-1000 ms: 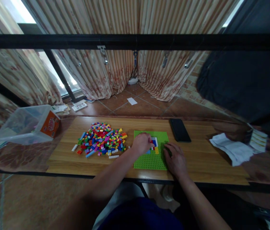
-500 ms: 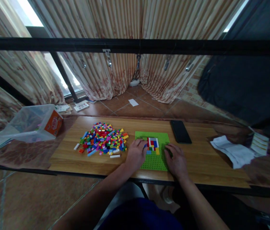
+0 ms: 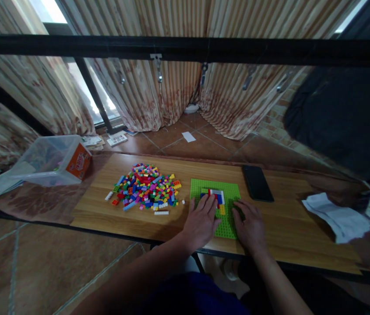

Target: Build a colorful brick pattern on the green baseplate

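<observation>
A green studded baseplate [image 3: 229, 229] lies on the wooden table, carrying a small build of toy bricks [image 3: 219, 197] in white, blue, red and yellow. My left hand [image 3: 201, 218] rests over the left part of that build with its fingers stretched out flat, hiding several of the bricks beneath. At the plate's right edge sits my right hand [image 3: 249, 222], fingers loosely curved and apart, with nothing visible in them. A big heap of mixed loose bricks [image 3: 148, 188] spreads out left of the plate.
Right of the plate lies a black phone [image 3: 257, 183], with crumpled white paper [image 3: 337, 216] farther right. A clear plastic bin [image 3: 53, 159] with an orange label stands off the table's left end. A black metal bar [image 3: 178, 50] crosses in front of the curtains.
My left hand has moved from the build's left side to over it, its fingers now flat on the bricks. My right hand stays by the plate's right edge. The camera view has shifted slightly.
</observation>
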Available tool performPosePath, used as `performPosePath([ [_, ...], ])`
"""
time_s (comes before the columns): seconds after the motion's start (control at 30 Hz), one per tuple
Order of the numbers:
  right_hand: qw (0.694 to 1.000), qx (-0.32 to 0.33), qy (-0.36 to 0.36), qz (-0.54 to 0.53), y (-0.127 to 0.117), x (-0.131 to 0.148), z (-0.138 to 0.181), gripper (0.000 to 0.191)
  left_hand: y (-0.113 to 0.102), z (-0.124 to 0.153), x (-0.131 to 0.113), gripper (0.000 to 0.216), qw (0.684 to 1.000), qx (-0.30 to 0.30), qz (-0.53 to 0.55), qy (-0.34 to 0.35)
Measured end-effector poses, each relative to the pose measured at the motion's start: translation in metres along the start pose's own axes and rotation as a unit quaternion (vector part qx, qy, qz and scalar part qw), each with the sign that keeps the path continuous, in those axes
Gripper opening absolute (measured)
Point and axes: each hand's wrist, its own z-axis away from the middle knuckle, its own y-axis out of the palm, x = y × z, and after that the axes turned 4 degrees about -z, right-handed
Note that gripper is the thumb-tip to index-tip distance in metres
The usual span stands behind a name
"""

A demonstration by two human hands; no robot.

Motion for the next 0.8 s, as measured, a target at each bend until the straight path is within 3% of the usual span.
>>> performPosePath([
  [0.37,1.000,0.010,-0.008,0.007,-0.0008,-0.0046,0.0018,0.032,0.0029,0.0024,-0.0004,0.063,0.999,0.006,-0.019,0.029],
  [0.8,1.000,0.003,-0.015,0.006,0.0004,-0.0027,-0.0008,0.033,-0.0033,-0.0038,-0.0070,0.061,1.000,-0.006,0.004,0.007],
])
